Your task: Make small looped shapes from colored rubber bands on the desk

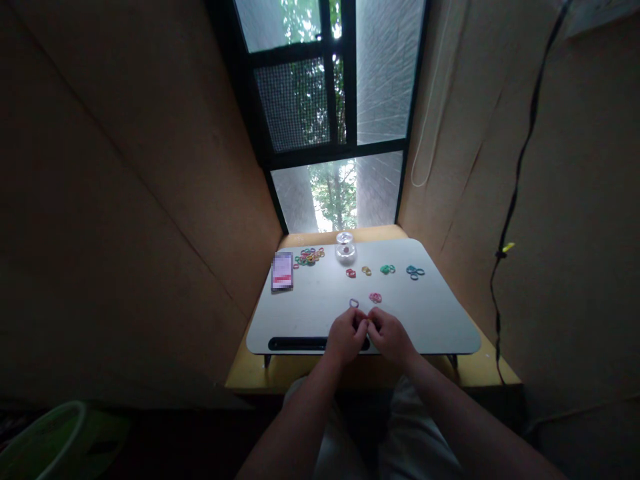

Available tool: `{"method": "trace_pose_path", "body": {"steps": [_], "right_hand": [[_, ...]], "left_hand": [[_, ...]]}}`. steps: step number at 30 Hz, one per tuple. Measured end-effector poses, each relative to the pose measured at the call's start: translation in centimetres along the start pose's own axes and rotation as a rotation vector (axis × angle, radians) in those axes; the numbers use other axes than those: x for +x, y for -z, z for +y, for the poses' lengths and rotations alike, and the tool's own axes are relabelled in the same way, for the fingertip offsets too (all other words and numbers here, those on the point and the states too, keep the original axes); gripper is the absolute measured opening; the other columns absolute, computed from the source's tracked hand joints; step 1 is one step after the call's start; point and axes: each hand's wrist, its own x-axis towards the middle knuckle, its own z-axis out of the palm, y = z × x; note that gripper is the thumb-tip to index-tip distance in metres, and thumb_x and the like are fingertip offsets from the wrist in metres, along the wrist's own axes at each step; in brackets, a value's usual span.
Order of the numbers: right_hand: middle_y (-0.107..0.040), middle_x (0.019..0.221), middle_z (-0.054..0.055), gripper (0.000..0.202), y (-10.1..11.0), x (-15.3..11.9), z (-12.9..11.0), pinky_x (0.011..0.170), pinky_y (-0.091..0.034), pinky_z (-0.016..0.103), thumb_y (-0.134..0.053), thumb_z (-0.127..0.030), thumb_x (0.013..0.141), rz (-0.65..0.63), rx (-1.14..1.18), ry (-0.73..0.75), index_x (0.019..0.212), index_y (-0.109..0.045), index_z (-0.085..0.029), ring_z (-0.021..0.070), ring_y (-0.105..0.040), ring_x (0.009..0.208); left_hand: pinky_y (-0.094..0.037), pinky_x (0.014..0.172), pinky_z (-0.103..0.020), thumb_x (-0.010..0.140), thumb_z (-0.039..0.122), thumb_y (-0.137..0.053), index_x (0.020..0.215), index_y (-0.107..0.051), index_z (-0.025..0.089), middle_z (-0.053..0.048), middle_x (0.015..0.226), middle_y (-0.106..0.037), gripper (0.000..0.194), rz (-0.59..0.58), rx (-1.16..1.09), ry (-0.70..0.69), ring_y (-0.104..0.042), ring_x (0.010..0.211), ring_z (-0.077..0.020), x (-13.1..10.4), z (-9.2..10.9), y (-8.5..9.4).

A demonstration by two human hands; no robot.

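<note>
My left hand point(346, 333) and my right hand point(389, 333) meet over the front of the white lap table point(310, 313), fingers pinched together. Something small and orange shows between the fingertips, too small to name. Just beyond them lie a purple ring point(354, 303) and a pink cluster of rings point(375, 298). Farther back, a row runs from a red cluster point(351, 273) through yellow rings point(367, 271) and green rings point(387, 269) to blue rings point(415, 271). A mixed-colour pile point(310, 257) sits at the back left.
A clear container point(345, 248) stands at the table's back edge. A phone point(283, 271) lies at the left. The black slot point(297, 343) runs along the front edge. A black cable point(515, 180) hangs at the right, and a green basket point(65, 440) is at lower left.
</note>
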Motion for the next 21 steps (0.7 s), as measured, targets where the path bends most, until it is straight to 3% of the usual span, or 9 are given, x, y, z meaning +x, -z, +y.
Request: {"method": "trace_pose_path", "body": {"steps": [21], "right_hand": [[-0.055, 0.065, -0.002, 0.011, 0.01, -0.02, 0.08, 0.058, -0.034, 0.025, -0.047, -0.023, 0.084, 0.011, -0.035, 0.015, 0.073, -0.048, -0.021, 0.0139, -0.048, 0.06]], "left_hand": [[-0.041, 0.065, -0.025, 0.085, 0.024, -0.053, 0.085, -0.061, 0.019, 0.001, 0.075, -0.065, 0.009, -0.006, -0.012, -0.003, -0.057, 0.067, -0.0133, -0.15, 0.32, 0.13]]}}
